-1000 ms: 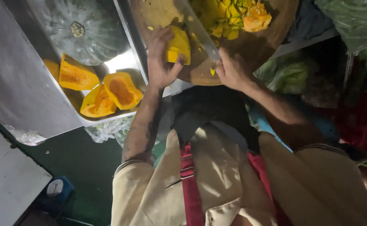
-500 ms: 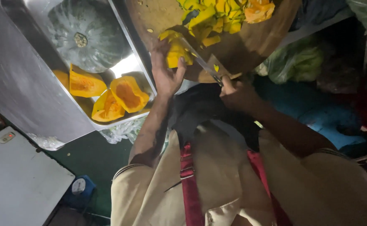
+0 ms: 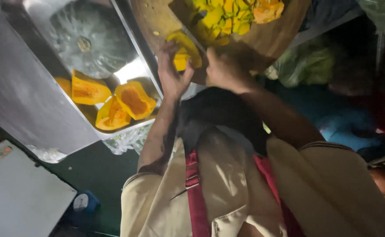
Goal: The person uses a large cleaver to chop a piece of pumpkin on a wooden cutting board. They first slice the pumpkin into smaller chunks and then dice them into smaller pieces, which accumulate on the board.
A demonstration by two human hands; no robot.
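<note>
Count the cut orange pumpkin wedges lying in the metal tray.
3 clearly: one orange pumpkin wedge at the left, one at the right, one in front. A partly hidden orange piece at the far left may be a fourth.

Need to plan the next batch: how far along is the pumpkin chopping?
Done: a pile of cut yellow pieces lies on the round wooden board. In hand: the left hand steadies a pumpkin wedge beside the right hand. Left: three wedges and a whole green pumpkin in the metal tray.
</note>
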